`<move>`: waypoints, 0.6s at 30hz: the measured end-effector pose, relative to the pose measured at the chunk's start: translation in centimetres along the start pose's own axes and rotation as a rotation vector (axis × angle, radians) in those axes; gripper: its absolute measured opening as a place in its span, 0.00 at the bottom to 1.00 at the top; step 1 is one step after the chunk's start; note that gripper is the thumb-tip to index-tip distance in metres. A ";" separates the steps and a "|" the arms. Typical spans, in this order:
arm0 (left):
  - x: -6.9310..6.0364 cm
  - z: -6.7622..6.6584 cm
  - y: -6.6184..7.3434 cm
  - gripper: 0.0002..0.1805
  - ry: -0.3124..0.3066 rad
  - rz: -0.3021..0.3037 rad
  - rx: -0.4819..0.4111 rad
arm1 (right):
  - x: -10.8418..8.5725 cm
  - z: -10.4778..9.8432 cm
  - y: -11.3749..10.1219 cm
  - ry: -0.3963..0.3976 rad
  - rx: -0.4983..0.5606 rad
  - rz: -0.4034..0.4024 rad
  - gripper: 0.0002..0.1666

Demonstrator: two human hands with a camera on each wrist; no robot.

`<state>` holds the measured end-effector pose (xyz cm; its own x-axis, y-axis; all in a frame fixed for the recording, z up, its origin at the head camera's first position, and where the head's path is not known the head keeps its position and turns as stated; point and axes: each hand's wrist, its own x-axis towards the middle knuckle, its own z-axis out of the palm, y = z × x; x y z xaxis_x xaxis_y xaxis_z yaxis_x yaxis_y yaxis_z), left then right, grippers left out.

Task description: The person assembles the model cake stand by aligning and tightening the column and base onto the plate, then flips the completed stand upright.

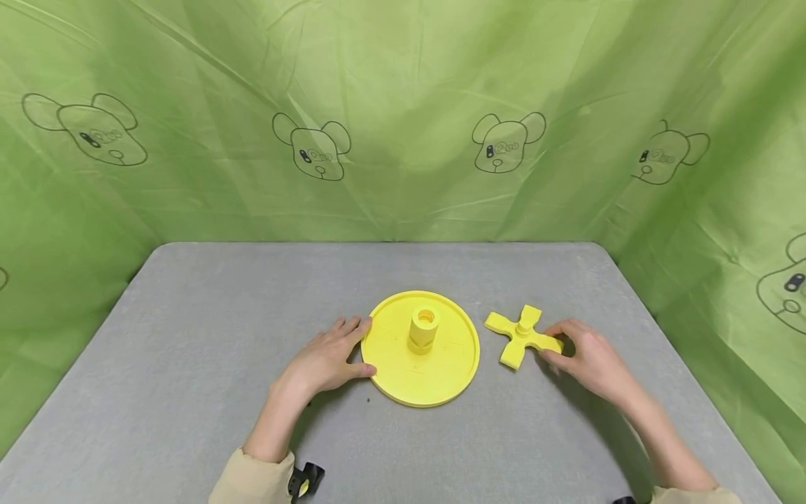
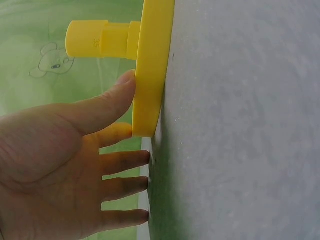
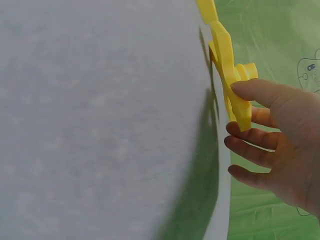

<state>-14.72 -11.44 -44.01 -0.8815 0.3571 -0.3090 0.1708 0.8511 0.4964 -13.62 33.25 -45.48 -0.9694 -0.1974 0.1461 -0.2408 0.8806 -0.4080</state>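
In the head view a round yellow plate (image 1: 393,381) with a raised rim lies flat on the table. From its middle rises an upright yellow hollow post (image 1: 423,329), marked "35" in the left wrist view. My left hand (image 1: 324,358) touches the plate's left rim with thumb and index finger, while the other fingers (image 2: 125,190) extend straight beside it. To the right of the plate is a yellow four-armed cross piece (image 1: 518,343) with a short central peg (image 3: 247,71). My right hand (image 1: 592,360) pinches its right arm between thumb and fingers. The fingers partly hide that arm.
The grey table (image 1: 208,336) extends on both sides of the plate. A green fabric curtain (image 1: 403,84) with printed bear heads encloses the back and sides. Small dark specks lie on the table in front of the left hand.
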 end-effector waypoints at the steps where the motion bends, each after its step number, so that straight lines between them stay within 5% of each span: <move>1: 0.0 0.0 0.0 0.47 0.000 0.000 -0.001 | 0.1 -0.2 -0.1 0.003 0.002 0.007 0.16; 18: 0.0 0.0 0.1 0.47 -0.005 -0.004 0.004 | 1.8 -1.6 -2.2 0.128 0.089 0.069 0.20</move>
<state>-14.71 -11.36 -43.98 -0.8801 0.3551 -0.3150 0.1689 0.8544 0.4914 -14.73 31.66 -42.93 -0.9711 -0.0762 0.2262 -0.1827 0.8472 -0.4988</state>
